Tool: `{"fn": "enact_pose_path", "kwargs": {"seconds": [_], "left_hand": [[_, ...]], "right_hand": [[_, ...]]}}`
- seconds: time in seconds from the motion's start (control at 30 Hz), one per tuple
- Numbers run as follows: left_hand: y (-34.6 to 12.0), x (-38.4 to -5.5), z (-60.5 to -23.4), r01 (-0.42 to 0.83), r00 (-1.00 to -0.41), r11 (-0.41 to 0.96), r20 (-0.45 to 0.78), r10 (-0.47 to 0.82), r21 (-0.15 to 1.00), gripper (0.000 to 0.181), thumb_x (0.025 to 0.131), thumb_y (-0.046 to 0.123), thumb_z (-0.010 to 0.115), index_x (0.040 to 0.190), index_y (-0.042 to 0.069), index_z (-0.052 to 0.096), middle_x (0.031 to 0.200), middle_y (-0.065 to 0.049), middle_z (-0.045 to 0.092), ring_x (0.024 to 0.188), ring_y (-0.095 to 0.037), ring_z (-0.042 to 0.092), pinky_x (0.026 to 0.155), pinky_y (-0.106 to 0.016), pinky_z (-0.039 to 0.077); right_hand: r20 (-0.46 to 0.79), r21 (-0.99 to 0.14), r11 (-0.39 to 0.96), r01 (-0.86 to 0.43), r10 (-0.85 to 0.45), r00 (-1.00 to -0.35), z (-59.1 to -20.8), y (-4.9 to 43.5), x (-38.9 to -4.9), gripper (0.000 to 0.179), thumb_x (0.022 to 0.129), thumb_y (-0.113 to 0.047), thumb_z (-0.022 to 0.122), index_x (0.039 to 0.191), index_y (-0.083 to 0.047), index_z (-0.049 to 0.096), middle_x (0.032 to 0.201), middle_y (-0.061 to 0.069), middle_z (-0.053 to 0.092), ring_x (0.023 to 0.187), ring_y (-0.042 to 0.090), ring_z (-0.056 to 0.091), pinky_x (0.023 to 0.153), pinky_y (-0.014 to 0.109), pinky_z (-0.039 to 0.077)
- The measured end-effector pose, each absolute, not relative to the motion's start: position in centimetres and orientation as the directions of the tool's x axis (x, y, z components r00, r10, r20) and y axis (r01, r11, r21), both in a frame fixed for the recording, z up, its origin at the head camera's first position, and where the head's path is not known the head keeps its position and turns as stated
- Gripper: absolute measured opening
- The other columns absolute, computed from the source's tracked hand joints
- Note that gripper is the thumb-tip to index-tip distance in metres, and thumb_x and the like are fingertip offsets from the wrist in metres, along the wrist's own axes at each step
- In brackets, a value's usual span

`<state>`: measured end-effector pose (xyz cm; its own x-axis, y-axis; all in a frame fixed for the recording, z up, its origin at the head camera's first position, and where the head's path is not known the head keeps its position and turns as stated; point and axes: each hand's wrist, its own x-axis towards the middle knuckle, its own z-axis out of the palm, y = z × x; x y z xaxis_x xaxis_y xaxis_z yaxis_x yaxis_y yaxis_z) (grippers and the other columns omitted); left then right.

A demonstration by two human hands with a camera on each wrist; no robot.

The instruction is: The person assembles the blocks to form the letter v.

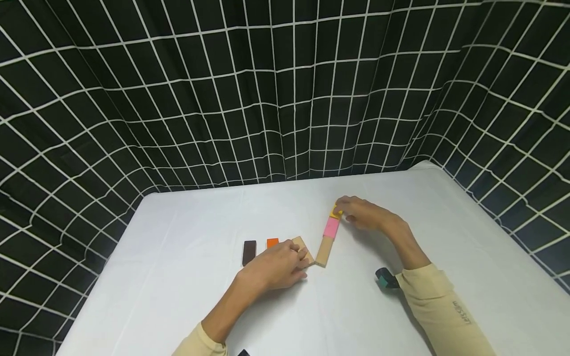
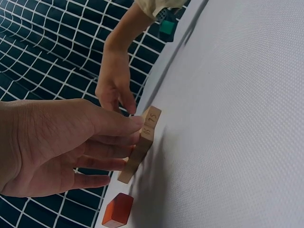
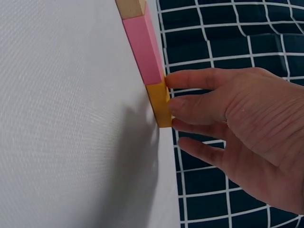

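My left hand (image 1: 276, 264) lies over a plain wooden block (image 1: 300, 243); its fairly straight fingers touch the block, and the thumb is near its end. A second wooden block (image 1: 324, 251) meets that one at a corner. Numbers mark the block ends (image 2: 152, 116) in the left wrist view. A pink block (image 1: 331, 228) continues the line, followed by a yellow block (image 3: 159, 105). At the yellow block, my right hand (image 1: 366, 213) touches with extended fingertips; part of the block is covered in the head view.
An orange block (image 1: 272, 243) and a dark brown block (image 1: 249, 253) lie left of the left hand on the white table (image 1: 187, 237). A black grid-patterned curtain (image 1: 249, 89) surrounds the table's back and sides. A dark device (image 1: 386, 278) is at the right wrist.
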<state>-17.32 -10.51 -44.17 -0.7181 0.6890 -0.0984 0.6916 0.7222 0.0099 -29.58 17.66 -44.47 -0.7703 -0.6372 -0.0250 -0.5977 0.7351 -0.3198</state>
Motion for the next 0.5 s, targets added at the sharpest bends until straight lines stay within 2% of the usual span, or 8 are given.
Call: {"fn": "enact_pose_path", "kwargs": {"seconds": [0.3,0.5], "left_hand": [[-10.55,-16.95,-44.2,0.681,-0.722,0.73,-0.11,0.683,0.057,0.037,0.103,0.038,0.065,0.137,0.024,0.071,0.146,0.004,0.066,0.138,-0.022,0.059,0.119,-0.033,0.048],[-10.72,-16.98,-44.11,0.677,-0.728,0.733,-0.085,0.681,0.072,0.035,0.102,0.037,0.066,0.134,0.025,0.073,0.145,0.002,0.067,0.138,-0.024,0.059,0.117,-0.034,0.051]], "right_hand": [[-0.064,-0.303,0.738,-0.603,-0.647,-0.76,-44.19,17.82,-28.81,0.038,0.093,0.011,0.063,0.124,-0.009,0.072,0.145,0.02,0.062,0.137,0.043,0.056,0.115,0.062,0.048],[-0.059,-0.302,0.725,-0.619,-0.662,-0.747,-43.89,17.75,-28.81,0.039,0.093,0.011,0.063,0.123,-0.011,0.074,0.144,0.017,0.063,0.136,0.04,0.057,0.116,0.058,0.048]]}}
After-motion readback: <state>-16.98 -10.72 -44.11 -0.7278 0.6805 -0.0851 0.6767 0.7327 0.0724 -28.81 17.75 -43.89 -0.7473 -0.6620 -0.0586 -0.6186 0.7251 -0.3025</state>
